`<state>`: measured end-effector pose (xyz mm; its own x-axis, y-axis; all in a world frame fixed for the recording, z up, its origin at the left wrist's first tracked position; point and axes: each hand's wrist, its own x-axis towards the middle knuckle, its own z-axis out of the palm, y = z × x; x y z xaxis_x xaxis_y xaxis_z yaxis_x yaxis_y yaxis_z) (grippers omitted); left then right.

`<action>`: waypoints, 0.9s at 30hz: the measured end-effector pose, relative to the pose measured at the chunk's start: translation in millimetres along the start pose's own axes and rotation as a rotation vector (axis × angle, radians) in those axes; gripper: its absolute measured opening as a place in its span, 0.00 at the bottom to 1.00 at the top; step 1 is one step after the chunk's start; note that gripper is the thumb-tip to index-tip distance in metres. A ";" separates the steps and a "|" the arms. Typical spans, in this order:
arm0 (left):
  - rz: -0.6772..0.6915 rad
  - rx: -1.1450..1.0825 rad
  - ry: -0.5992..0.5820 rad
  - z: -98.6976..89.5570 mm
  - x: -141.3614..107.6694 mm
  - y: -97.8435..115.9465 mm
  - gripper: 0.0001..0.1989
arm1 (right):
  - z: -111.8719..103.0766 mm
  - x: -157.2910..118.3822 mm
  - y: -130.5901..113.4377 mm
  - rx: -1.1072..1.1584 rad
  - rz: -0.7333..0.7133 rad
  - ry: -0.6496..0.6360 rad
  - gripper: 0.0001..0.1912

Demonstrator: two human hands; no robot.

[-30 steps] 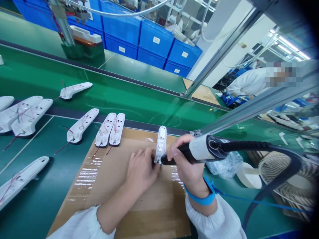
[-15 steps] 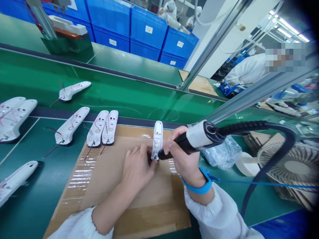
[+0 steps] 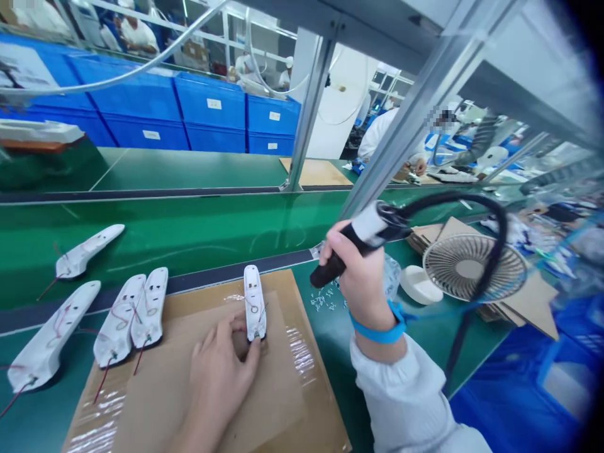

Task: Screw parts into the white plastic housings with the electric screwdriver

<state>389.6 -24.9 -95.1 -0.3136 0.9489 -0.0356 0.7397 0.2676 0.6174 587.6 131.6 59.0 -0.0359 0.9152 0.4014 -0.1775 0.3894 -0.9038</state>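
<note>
On the taped cardboard sheet (image 3: 278, 415) lies a slim white plastic housing (image 3: 253, 299) with thin wires and a small part at its near end. My left hand (image 3: 219, 365) grips its lower end, fingers at the left side and thumb at the near end. My right hand (image 3: 363, 277) is wrapped round a black and white electric screwdriver (image 3: 370, 228), raised to the right of the cardboard and apart from the housing. Its black tip points down and left, near small loose screws (image 3: 324, 299) on the green table.
Several similar wired housings (image 3: 151, 305) lie at the left. Behind the screwdriver are a plastic bag (image 3: 391, 274), a white round piece (image 3: 419, 284) and a fan (image 3: 472, 267). A metal post (image 3: 309, 113) and blue bins (image 3: 212, 107) stand beyond; a co-worker (image 3: 382, 135) sits across.
The screwdriver has come away from the housing and moved right, over toward the loose screws. My left hand stays on the housing. The view has tilted up and turned right.
</note>
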 end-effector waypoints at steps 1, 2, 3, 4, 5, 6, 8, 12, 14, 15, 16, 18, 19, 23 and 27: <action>-0.009 0.004 0.002 0.8 0.5 -3.0 0.24 | -7.1 9.4 7.0 -0.082 0.033 0.056 0.17; -0.017 0.009 0.002 1.6 1.1 -5.5 0.26 | -13.2 17.5 15.2 -0.148 0.073 0.111 0.18; -0.024 0.014 0.002 2.2 1.6 -7.6 0.27 | -18.4 24.2 23.7 -0.184 0.096 0.152 0.20; -0.026 0.020 0.003 2.6 2.0 -9.1 0.27 | -22.4 29.1 31.9 -0.205 0.112 0.183 0.21; -0.026 0.025 0.001 2.7 2.4 -10.1 0.28 | -25.4 32.3 39.3 -0.212 0.119 0.202 0.21; -0.025 0.029 -0.006 2.6 2.8 -10.6 0.29 | -27.5 34.1 45.7 -0.212 0.119 0.213 0.22; -0.025 0.034 -0.020 1.8 3.2 -10.5 0.30 | -29.7 34.7 54.8 -0.214 0.124 0.223 0.21; -0.016 0.040 -0.024 -0.4 3.0 -7.7 0.28 | -31.8 33.5 59.1 -0.206 0.126 0.225 0.20; 0.012 0.033 0.014 -0.4 1.7 -5.9 0.26 | -32.1 33.3 53.4 -0.188 0.117 0.213 0.21; 0.036 0.021 0.047 -0.2 0.5 -4.6 0.24 | -31.1 32.4 48.2 -0.172 0.111 0.199 0.20; 0.072 -0.001 0.085 0.0 -1.1 -2.9 0.22 | -28.9 30.5 41.6 -0.154 0.104 0.181 0.20; 0.175 -0.067 0.151 -0.2 -5.3 2.4 0.17 | -19.9 22.6 25.2 -0.083 0.090 0.119 0.19; 0.232 -0.103 0.174 -0.7 -7.7 6.3 0.14 | -13.1 16.2 16.1 -0.028 0.085 0.075 0.19; 0.382 -0.186 0.222 -5.1 -14.8 24.7 0.10 | 19.3 -19.7 -15.8 0.226 0.110 -0.160 0.13; 0.416 -0.186 0.190 -8.7 -15.7 32.6 0.09 | 39.2 -47.7 -29.4 0.294 0.159 -0.325 0.11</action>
<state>413.4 -32.5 -67.6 -0.1295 0.9171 0.3770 0.7117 -0.1787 0.6793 556.0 72.4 72.3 -0.3829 0.8631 0.3293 -0.4149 0.1578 -0.8961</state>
